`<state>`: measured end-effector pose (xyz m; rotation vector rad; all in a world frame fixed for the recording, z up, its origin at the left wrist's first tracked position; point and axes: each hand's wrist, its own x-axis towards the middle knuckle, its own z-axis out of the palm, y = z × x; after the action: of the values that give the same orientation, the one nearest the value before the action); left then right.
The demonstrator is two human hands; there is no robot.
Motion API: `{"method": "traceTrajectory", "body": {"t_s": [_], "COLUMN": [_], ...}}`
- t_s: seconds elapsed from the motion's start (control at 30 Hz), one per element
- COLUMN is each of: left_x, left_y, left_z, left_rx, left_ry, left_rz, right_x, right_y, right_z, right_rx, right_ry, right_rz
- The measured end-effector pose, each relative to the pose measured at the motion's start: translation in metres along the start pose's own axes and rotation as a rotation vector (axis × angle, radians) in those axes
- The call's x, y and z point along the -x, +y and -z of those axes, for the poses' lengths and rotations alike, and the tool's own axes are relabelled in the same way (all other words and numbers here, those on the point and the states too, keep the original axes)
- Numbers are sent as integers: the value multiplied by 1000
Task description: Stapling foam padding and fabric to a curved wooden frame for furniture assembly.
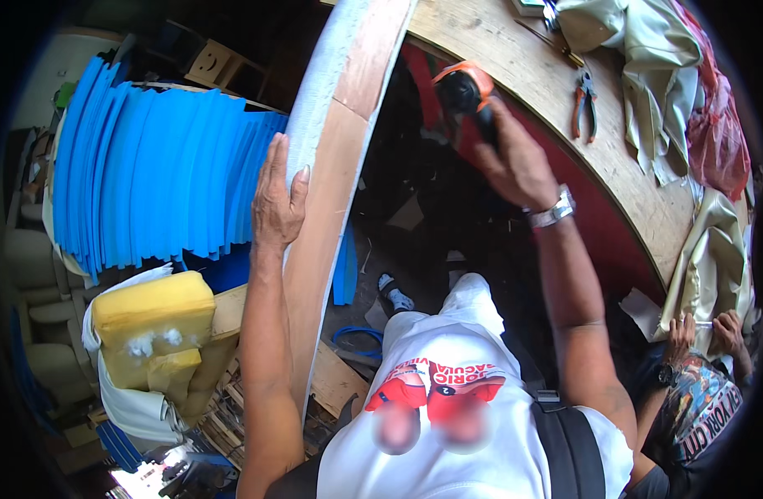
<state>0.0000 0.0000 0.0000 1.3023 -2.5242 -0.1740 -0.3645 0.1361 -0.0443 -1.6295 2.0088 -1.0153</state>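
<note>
A long wooden board (322, 204) with a grey-white padded layer (319, 83) along its left edge stands upright before me. My left hand (278, 195) rests on that padded edge, fingers stretched out and thumb apart. My right hand (519, 158), with a watch at the wrist, is closed round the dark grip of an orange-and-black power tool (465, 87). The tool is held in the air, right of the board and apart from it. It is slightly blurred, and its exact kind cannot be made out.
Blue sheets (165, 170) hang at the left above a yellow foam cushion (153, 308). On the curved wooden table (473, 33) lie pliers (583, 108), a screwdriver (574, 59) and cream fabric (660, 75). At right, a co-worker's hands (683, 337) hold more cream fabric (710, 266). Blue hose (356, 333) lies below.
</note>
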Motion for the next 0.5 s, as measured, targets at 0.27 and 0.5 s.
{"method": "traceTrajectory", "body": {"t_s": [0.27, 0.5], "left_x": [2, 11], "left_y": [10, 44], "left_z": [13, 40], "left_rx": [29, -45], "left_ry": [168, 240], "left_rz": [-29, -63], "right_x": [-46, -68], "right_y": [55, 93], "right_z": [46, 40], "right_rx": [648, 852], "right_ry": [99, 56], "right_rz": [-125, -301]}}
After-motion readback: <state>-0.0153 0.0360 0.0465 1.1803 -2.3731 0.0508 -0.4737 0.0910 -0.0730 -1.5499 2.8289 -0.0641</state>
